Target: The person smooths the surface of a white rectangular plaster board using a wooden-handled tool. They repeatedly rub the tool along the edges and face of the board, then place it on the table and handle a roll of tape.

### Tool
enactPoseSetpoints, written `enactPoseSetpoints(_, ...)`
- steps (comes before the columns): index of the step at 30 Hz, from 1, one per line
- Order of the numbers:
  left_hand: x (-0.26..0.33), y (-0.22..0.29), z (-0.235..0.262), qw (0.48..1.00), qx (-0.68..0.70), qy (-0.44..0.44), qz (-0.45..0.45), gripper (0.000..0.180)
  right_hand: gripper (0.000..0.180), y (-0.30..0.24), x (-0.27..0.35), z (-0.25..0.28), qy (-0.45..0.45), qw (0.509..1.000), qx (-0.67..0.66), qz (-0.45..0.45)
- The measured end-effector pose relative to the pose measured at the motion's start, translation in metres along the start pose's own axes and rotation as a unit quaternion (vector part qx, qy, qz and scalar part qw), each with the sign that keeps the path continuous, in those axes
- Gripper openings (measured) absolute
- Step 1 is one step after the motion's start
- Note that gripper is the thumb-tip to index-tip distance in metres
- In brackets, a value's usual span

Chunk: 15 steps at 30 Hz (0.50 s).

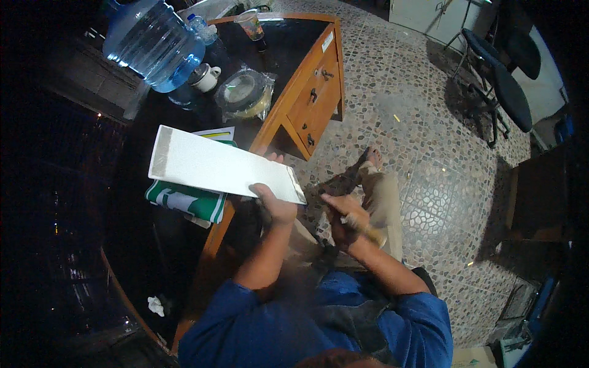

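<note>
A dark worktop [184,257] with wooden drawers carries a big blue water bottle [154,42] at its far end. A long white board [215,165] lies across the near edge, over a green-and-white packet [187,201]. The left hand [276,205] has its fingers closed on the board's near end. The right hand [345,219] grips a wooden-handled tool [368,232] just beside that end.
</note>
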<state>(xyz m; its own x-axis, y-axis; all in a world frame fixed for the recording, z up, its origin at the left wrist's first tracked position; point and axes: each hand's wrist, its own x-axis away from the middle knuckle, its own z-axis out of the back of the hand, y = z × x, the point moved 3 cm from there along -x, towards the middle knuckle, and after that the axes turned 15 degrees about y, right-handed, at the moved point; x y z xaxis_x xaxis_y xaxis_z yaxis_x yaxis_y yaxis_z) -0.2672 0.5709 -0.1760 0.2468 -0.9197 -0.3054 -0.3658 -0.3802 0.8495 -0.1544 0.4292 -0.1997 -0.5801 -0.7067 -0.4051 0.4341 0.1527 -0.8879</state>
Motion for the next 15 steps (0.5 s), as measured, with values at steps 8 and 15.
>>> enactPoseSetpoints(8,-0.005,0.016,-0.005,0.999,0.033,-0.022,-0.012,0.090,0.053,-0.029,0.009,-0.004,-0.010,0.981,-0.037,0.188)
enactPoseSetpoints(15,-0.001,0.026,-0.007,0.995,0.054,-0.075,-0.049,0.093,0.053,-0.033,0.012,0.002,-0.035,0.981,-0.010,0.191)
